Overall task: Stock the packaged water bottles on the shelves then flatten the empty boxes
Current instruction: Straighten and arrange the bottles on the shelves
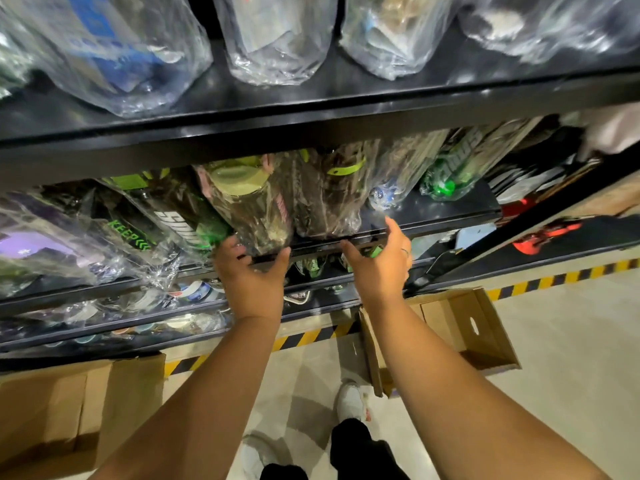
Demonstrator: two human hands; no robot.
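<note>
A clear-plastic-wrapped water bottle with a pale green lid [242,202] lies on its side at the front of the middle black metal shelf [450,216], base outward, touching a second wrapped dark bottle [325,195] on its right. On my feed, the left hand [252,271] meets the base of the first bottle at the shelf lip, fingers on one side and thumb on the other; I cannot tell whether it grasps the wrap or only presses it. The right hand [377,261], ring on one finger, is released, fingers spread along the lip just right of the second bottle. More wrapped bottles crowd the same shelf, and clear-bagged ones [277,39] line the shelf above. Below, an open brown cardboard box [485,334] stands on the pale floor at right, another cardboard box [69,403] at left, near yellow-and-black hazard tape [554,280].
</note>
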